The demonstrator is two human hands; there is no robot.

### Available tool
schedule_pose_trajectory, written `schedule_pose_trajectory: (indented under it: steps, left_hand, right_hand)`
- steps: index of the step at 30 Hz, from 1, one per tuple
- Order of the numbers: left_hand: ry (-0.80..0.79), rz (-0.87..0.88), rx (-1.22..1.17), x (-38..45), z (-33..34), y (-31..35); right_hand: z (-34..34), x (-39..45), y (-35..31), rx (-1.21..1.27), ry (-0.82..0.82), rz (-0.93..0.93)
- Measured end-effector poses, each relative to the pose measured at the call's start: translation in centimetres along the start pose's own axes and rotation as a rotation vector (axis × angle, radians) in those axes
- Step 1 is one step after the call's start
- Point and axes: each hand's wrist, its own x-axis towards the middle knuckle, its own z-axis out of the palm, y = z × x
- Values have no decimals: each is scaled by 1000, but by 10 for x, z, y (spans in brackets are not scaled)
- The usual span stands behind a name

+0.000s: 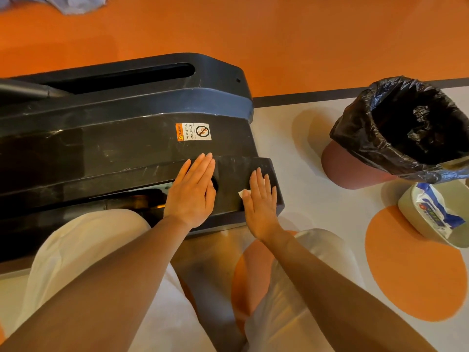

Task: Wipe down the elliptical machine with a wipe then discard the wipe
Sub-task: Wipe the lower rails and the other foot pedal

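The wipe (244, 193) lies mostly hidden under the flat right hand (260, 201) on the machine (114, 138); left hand (191, 189) rests flat beside it, over grey-and-orange floor (317, 153).

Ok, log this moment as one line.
right hand: flat, pressing wipe on elliptical machine | left hand: flat on cover | trash bin: right, wipe not discarded

— What is the person wearing?
— Pale cream trousers of thin, loose cloth (83, 252), seen over both knees, just below the left hand (191, 191) and the right hand (261, 207).
— Any sleeves?
— None show; both forearms are bare up to the frame's edge.
— Rings, a watch, gloves?
— The hands and wrists are bare.
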Motion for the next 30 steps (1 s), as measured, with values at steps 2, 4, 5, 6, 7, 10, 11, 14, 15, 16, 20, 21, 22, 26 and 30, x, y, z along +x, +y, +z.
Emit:
schedule_pose_trajectory:
  steps: [2,4,5,6,7,10,11,14,15,16,20,21,22,26,30]
  left_hand:
    - [7,-1,-12,0,0,0]
    - [12,-2,-21,0,1,0]
    - [13,-2,-23,-1,1,0]
    - [13,-2,-25,-1,1,0]
    - [13,0,-26,-1,0,0]
    - [18,7,-18,-1,1,-1]
    - [18,8,-14,-1,1,-1]
    - [33,8,-17,-1,3,-2]
    - [43,9,-22,-1,3,-2]
    - [57,12,-27,-2,3,-2]
    - [119,23,-45,-4,2,0]
    - [122,21,-44,-5,1,0]
    - [123,20,-41,-5,1,1]
    - [122,25,-24,-6,-1,1]
    - [114,24,-8,-5,0,0]
  right_hand:
    - [8,-9,-6,80,60,-51]
    - [11,-9,-12,135,63,-101]
    - [10,-7,-16,164,81,-135]
    - [9,-4,-18,206,115,-175]
    - [8,1,-21,255,156,-204]
    - [2,13,-30,344,251,-257]
    - [0,14,-32,353,262,-277]
    - [-5,12,-36,379,248,-277]
    - [-5,11,-34,405,241,-264]
    - [-5,9,-32,435,237,-260]
    - [-6,7,-32,518,265,-193]
    - [-7,10,-34,513,280,-153]
    - [-8,15,-36,493,288,-117]
    - [-8,35,-44,373,257,-117]
    - [-5,50,-51,371,206,-79]
